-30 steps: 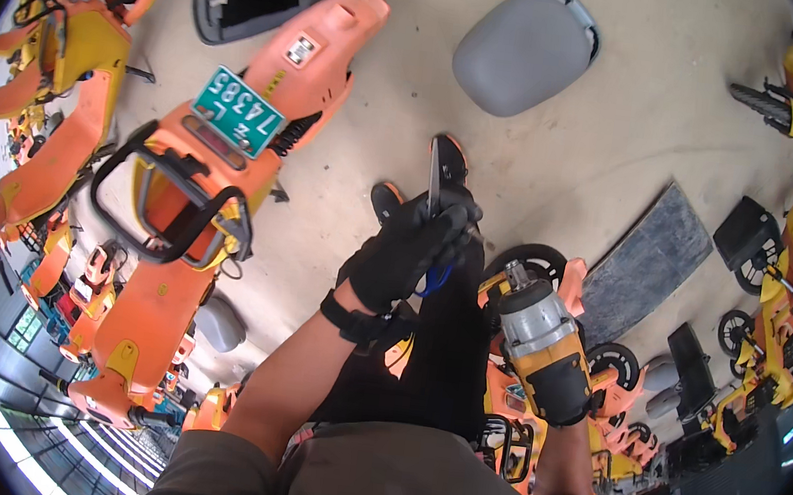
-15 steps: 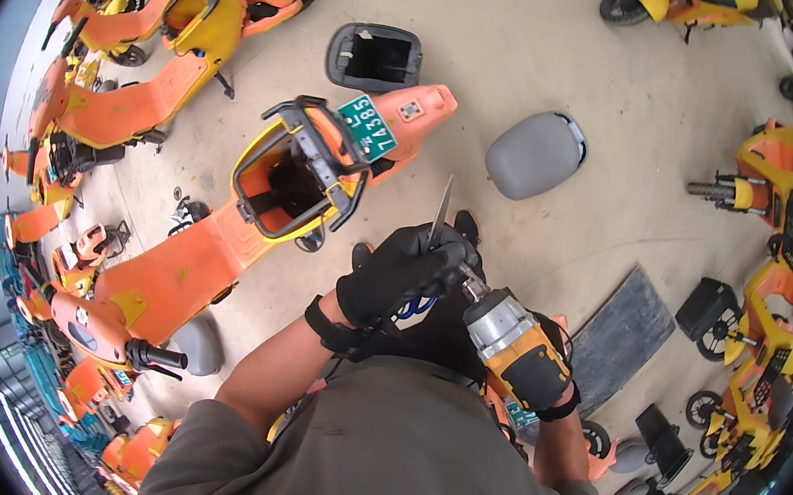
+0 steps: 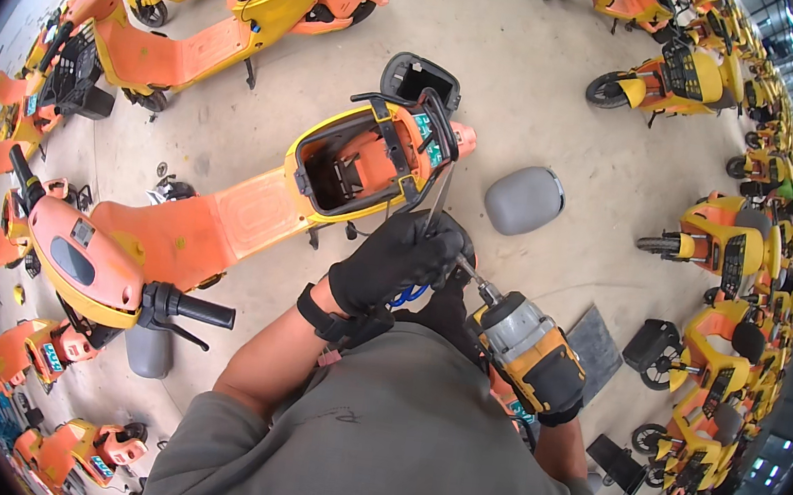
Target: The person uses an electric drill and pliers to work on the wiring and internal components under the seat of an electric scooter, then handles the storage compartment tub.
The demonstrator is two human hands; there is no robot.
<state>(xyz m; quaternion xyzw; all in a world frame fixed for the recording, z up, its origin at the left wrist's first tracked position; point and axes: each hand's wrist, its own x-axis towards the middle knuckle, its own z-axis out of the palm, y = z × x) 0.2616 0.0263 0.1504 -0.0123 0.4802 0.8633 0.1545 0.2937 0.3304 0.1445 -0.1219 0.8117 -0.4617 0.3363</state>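
Note:
My left hand (image 3: 394,265), in a black glove, is closed around a long thin metal tool (image 3: 442,192) that points up and away from me. Its kind is hard to make out. The fingertips also meet the end of the bit (image 3: 474,274) on a yellow and black cordless impact driver (image 3: 527,346). My right hand (image 3: 562,409), gloved too and partly hidden by the driver, grips that driver at its handle. Something blue and coiled (image 3: 410,295) shows under my left hand. Ahead and to the left stands an orange and yellow scooter (image 3: 254,212) with its seat compartment uncovered.
A grey scooter seat (image 3: 525,201) lies on the floor ahead, and a dark open bin (image 3: 420,82) sits behind the scooter's tail. To the right are a dark flat mat (image 3: 590,353) and a black box (image 3: 649,346). Rows of scooters (image 3: 724,248) line both sides.
My view has shifted, so the near scooter appears more side-on. Both hands stay close together, with the driver's bit still at my left fingertips.

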